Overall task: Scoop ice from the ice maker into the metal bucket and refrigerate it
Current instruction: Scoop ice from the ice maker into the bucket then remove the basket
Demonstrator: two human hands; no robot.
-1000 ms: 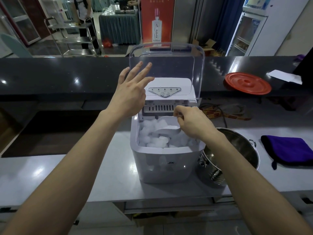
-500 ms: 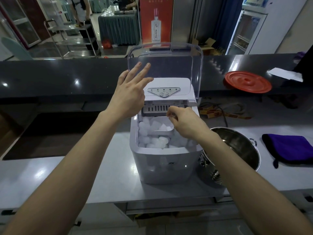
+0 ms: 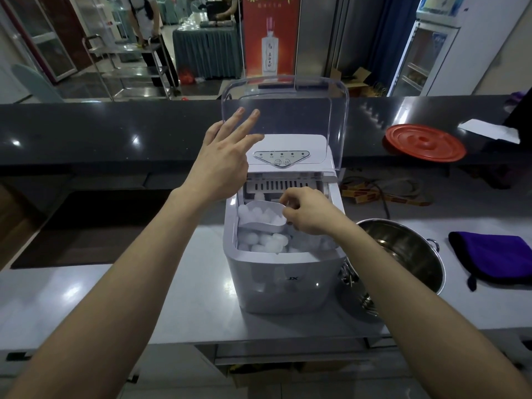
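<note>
The white ice maker (image 3: 283, 279) stands on the grey counter with its clear lid (image 3: 288, 110) raised upright. My left hand (image 3: 226, 161) is spread, its straight fingers touching the lid's left edge. My right hand (image 3: 308, 211) grips the handle of a white scoop (image 3: 260, 216), which is full of ice and held just above the ice (image 3: 267, 243) in the bin. The metal bucket (image 3: 403, 257) sits on the counter right beside the machine, to its right, partly behind my right forearm.
A purple cloth (image 3: 495, 256) lies right of the bucket. On the dark raised counter behind lie a red lid (image 3: 424, 142) and a white paper (image 3: 489, 131). Cables and yellow tape (image 3: 383, 191) lie behind the bucket. A glass-door fridge (image 3: 426, 53) stands far right.
The scoop has come up out of the ice and is now full and lifted, moved a little left. My left hand stays on the lid.
</note>
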